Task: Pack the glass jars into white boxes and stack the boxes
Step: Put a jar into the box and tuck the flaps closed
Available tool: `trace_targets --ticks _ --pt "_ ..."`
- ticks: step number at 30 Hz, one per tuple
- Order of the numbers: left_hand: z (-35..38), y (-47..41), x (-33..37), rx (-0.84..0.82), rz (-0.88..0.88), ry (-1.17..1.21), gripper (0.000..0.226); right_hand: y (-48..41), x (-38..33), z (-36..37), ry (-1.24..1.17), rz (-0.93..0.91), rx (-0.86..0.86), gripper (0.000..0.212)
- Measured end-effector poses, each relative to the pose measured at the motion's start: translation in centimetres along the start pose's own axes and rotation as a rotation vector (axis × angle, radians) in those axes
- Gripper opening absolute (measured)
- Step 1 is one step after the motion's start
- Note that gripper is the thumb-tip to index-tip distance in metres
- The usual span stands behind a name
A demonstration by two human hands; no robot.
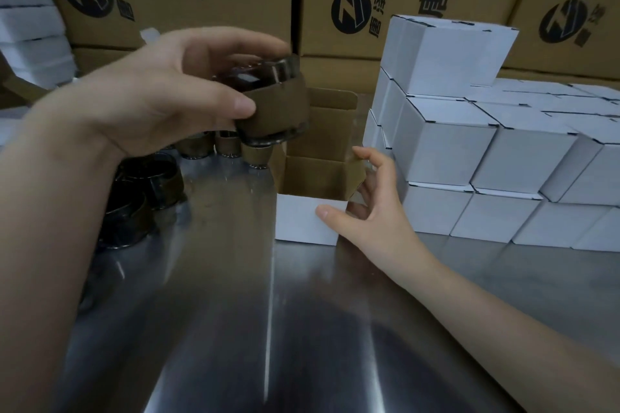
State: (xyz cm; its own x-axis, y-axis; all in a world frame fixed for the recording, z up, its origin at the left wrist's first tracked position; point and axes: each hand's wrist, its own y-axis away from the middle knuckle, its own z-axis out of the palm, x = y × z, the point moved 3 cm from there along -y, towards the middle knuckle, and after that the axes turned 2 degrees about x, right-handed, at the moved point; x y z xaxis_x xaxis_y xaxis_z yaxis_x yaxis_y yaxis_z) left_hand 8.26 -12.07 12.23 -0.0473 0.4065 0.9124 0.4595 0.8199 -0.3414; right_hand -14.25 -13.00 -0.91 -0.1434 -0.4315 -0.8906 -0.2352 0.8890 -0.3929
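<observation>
Left grip [161, 94], upper left of centre, clasps a glass jar [275, 104] in a brown card sleeve, tilted, held above and left of the open white box [302, 221]. Right grip [372, 211] holds that box's right corner, thumb on the front wall. Box stands mid-frame on the steel counter [235, 312]. Closed white boxes [469, 151] stacked at right; more sleeved jars [198, 144] at left.

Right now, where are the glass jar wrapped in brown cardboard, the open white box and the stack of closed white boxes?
Glass jar in brown cardboard [281, 107]: head view, cardboard sleeve.
Open white box [298, 220]: head view, front wall.
Stack of closed white boxes [443, 152]: head view, front face.
</observation>
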Motion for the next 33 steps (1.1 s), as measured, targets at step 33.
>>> trace_targets --ticks 33 --pt "4.2 -2.4 -3.7 0.186 -0.004 0.386 0.035 -5.2 -11.4 -2.6 -0.035 -0.225 -0.079 0.023"
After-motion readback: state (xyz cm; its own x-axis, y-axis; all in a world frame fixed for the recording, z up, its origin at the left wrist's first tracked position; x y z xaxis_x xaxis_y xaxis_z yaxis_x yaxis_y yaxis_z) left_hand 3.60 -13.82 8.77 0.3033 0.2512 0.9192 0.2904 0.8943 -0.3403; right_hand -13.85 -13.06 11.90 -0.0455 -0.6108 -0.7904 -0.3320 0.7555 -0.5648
